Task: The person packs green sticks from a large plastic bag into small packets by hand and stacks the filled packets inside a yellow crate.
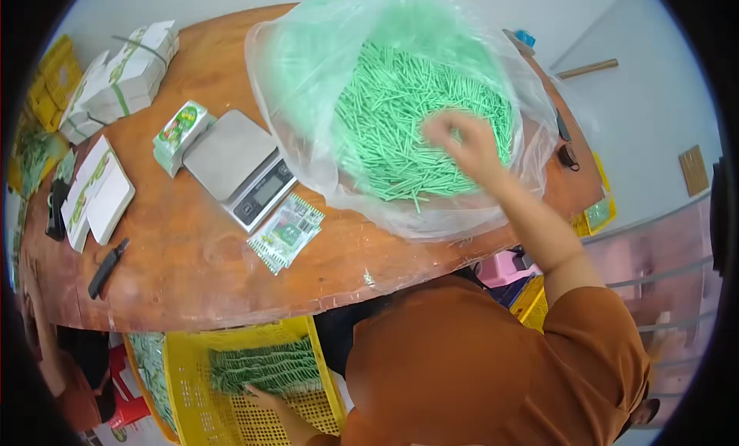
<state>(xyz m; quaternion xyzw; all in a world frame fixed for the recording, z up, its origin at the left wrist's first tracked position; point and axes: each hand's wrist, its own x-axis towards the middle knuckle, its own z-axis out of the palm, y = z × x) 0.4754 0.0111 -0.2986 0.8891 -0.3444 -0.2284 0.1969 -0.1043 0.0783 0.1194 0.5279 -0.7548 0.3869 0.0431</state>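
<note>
Slim green sticks lie heaped loose in a clear plastic bag atop a wooden table, as the worker's right hand curves over the pile. Motion blur veils its fingers; whether it grasps any sticks cannot be told. Toward seven o'clock from the heap, the left hand reaches into a yellow crate, fingertips at the edge of green packets ranged in rows; its grip, too, cannot be told.

The ranged packets appear to be finished work, while the large loose heap suggests much remains. Between eight and nine o'clock sits a digital scale, its reading illegible; just beside it, toward eight, lie printed sachets, filled or not unclear. Farther out at nine stand strapped white cartons, with a black-handled cutter at eight.

Hazy plastic hides the heap's far side. Another person's arm, near the frame's dark edge at eight o'clock, is cut off, and the lettering on the packaging is too small to read.
</note>
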